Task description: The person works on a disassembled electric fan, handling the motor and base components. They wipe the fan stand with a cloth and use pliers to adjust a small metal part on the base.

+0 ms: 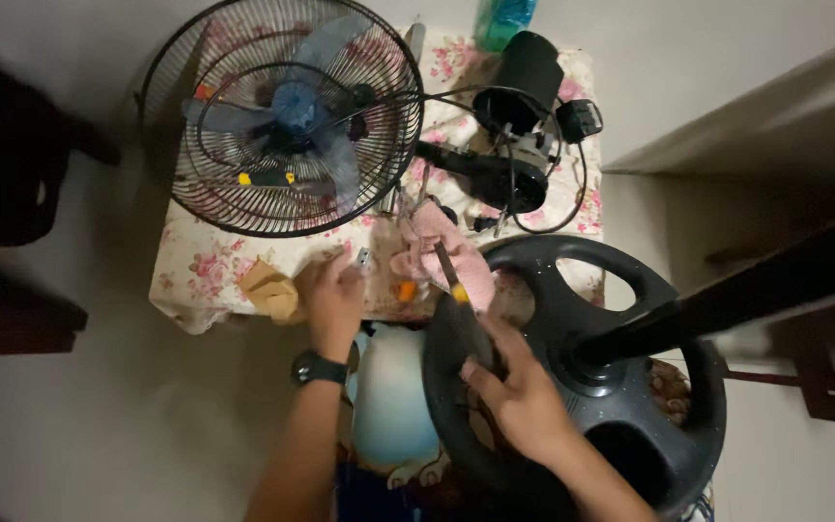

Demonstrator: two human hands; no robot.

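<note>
Right hand [524, 396] fingers curl around a screwdriver [458, 290] at the fan base [630, 387]; left hand [335, 295] fingers pinch a small metal part [363, 257].

Not much packaging here, honestly. There's a teal-green pack or bottle [505, 19] at the very top edge of the flowery table [195, 275], right behind the black motor housing [531, 60]; it's cut off by the frame and too blurry to say what kind it is. Down at the table's near-left edge sits a small crumpled tan cardboard piece [273, 290], looks like a torn box or wrapper, just beside the left hand [333, 300]. The watch [319, 368] on that wrist has a dark face, nothing readable. No signs or labels I can make out.
</note>
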